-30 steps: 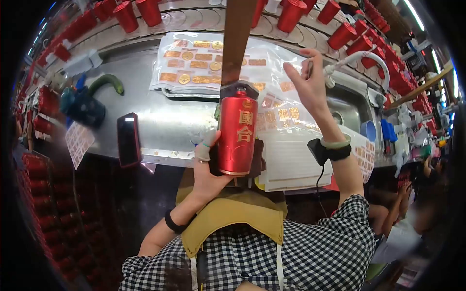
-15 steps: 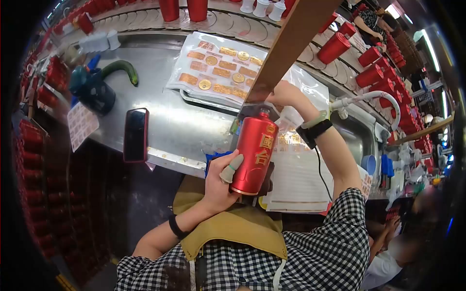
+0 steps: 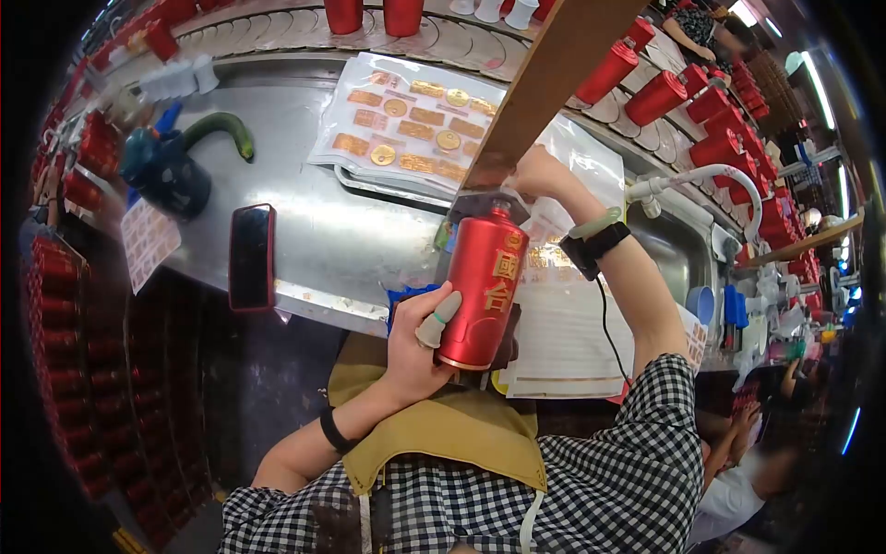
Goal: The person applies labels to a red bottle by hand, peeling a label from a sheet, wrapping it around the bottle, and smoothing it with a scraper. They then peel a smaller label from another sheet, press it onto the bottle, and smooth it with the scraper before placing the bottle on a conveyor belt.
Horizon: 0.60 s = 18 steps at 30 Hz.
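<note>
My left hand (image 3: 415, 355) is wrapped round the lower part of a red bottle (image 3: 482, 295) with gold characters on its front. The bottle leans slightly, with its dark neck pointing up toward a brown bar. A pale finger cot (image 3: 434, 325) with a green band covers one digit of this hand. Beyond the bottle's neck, my right hand (image 3: 528, 175) is partly hidden by the brown bar (image 3: 540, 92), so its fingertips do not show. Near it lie clear plastic and sheets of gold stickers (image 3: 415, 120).
A phone (image 3: 252, 257), a dark blue jug (image 3: 166, 175) and a cucumber (image 3: 221, 127) are on the metal counter (image 3: 314, 240). A white tap (image 3: 701, 174) stands over a sink at right. Red bottles (image 3: 657, 98) line a belt behind; people sit at right.
The red bottles on the belt at the back have shifted to the right. My view has turned slightly. My left hand keeps its hold on the bottle, almost unmoved.
</note>
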### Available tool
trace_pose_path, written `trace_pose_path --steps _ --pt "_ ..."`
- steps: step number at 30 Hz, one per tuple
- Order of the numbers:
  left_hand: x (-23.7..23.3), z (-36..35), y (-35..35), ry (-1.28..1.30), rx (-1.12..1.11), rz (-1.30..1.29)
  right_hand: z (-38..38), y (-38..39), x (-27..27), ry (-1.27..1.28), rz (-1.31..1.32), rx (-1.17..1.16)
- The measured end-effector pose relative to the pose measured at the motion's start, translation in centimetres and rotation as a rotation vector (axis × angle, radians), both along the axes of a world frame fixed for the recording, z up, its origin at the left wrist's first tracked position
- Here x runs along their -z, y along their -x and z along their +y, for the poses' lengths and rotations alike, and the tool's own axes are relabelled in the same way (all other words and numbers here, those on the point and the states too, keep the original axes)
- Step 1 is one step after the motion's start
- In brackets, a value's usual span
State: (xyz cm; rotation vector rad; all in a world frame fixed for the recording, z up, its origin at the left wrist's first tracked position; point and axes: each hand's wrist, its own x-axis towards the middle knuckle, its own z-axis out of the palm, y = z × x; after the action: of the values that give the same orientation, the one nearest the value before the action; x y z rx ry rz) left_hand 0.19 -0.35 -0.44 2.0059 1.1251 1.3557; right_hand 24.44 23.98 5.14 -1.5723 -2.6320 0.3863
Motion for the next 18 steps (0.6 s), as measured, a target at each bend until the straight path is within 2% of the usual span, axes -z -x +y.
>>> trace_pose_path --steps 1,2,4,5,8,9,12,13,14,16,17,18 --pt "0.1 0.1 -0.1 -0.011 0.008 0.023 -0.5 -0.2 0.1 -0.333 0.013 -0.211" --pt "0.1 0.1 -0.2 -0.011 0.014 0.022 -0.4 -0.3 -0.2 -0.333 0.011 -0.205" --pt "0.0 0.1 -0.4 -0.011 -0.008 -0.031 0.1 0.4 -2.2 0.250 0.098 0.139" --pt "0.0 0.1 -0.5 -0.013 -0.002 -0.031 0.5 -0.1 -1.2 0.286 0.144 0.240" --pt "0.0 0.0 -0.3 -0.017 -0.010 -0.014 -0.3 0.1 -2.6 0.244 0.099 0.149" --pt "-0.1 0.0 -0.3 -0.014 -0.011 -0.014 0.2 -0.5 -1.7 0.264 0.004 0.172" --pt "-0.1 0.0 -0.5 -0.006 -0.011 -0.013 1.4 -1.6 0.4 0.226 0.015 0.263" --pt "-0.1 0.0 -0.5 -0.002 -0.015 -0.013 2.5 -1.6 0.9 0.072 -0.192 0.156" --pt "-0.2 -0.1 -0.5 -0.001 -0.015 -0.014 2.9 -1.8 1.3 0.074 -0.193 0.155" --pt "-0.4 -0.1 -0.5 -0.019 -0.021 -0.008 3.2 -0.9 0.5 0.133 -0.016 0.309" --pt "-0.4 -0.1 -0.5 -0.019 -0.023 -0.006 4.4 -1.2 2.9 0.088 -0.098 0.294" --pt "-0.4 0.0 -0.5 -0.022 -0.022 -0.004 4.1 -0.4 2.7 0.086 -0.097 0.292"
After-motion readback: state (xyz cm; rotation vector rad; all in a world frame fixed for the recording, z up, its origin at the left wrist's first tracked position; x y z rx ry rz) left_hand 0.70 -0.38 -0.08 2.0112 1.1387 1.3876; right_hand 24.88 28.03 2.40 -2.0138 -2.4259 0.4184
